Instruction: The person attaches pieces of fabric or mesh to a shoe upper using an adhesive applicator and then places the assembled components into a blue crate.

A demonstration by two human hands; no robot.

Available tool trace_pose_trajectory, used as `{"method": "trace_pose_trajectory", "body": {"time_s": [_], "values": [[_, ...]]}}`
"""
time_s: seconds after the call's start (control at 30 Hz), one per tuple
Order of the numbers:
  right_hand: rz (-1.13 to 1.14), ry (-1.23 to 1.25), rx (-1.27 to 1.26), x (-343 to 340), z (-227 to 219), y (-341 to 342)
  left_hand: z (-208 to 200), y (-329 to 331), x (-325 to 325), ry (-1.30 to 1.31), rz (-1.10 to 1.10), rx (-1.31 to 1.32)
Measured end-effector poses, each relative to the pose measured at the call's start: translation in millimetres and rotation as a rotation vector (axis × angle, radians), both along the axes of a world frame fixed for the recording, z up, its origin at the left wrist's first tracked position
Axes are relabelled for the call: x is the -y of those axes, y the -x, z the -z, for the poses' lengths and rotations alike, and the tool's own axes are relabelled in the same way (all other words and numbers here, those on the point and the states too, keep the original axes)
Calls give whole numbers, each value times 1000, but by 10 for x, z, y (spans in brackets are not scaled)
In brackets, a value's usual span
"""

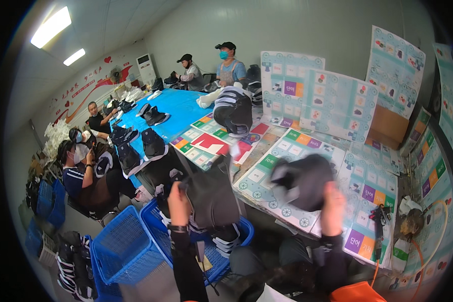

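My left hand [178, 204] is closed on the edge of a black shoe upper [214, 199], held above a blue basket [245, 229]. Over the board-covered table, my right hand [333, 206] grips a second black shoe upper [307, 183] with a pale grey patch; motion blurs it. Striped black-and-white shoe uppers [226, 239] lie in the basket under my left hand. Just beyond both hands, a stack of black-and-white shoe uppers [233, 110] stands on the table.
Printed boards [267, 176] cover the near table, and more boards [340, 103] lean on the wall. An air tool [379, 221] with an orange hose lies at right. Another blue basket [121, 241] stands at lower left. Several co-workers sit around the blue table [178, 108].
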State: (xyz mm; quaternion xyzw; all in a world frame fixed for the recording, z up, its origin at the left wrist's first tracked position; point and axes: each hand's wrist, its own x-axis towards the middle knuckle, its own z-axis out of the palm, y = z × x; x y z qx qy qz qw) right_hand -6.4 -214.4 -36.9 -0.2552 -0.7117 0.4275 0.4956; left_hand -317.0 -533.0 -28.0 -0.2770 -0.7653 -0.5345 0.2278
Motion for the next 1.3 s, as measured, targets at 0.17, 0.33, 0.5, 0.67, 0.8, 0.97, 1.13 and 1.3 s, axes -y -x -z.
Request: {"method": "trace_pose_trajectory", "body": {"time_s": [0.17,0.33,0.5,0.67,0.8,0.97,1.13,1.3], "values": [[-179,369,-733,-141,-439,-631,-375,605,-859,349,-123,-199],[-475,560,-817,324,-548,-307,-13,1494,-1616,661,-144,-26],[-746,803,-822,669,-518,-70,-122,396,-1418,-103,229,-106],[-1039,1185,-688,1374,-496,399,60,-1726,-111,-241,586,-79],[-1292,1466,-484,1815,44,701,337,-1914,83,239,-162,-314],[-1058,349,406,1155,350,392,34,-1933,159,351,-120,162],[-1148,368,81,1053,844,472,1423,-1926,372,483,62,60],[-920,704,-42,924,287,131,1212,-1986,-18,415,284,149]]}}
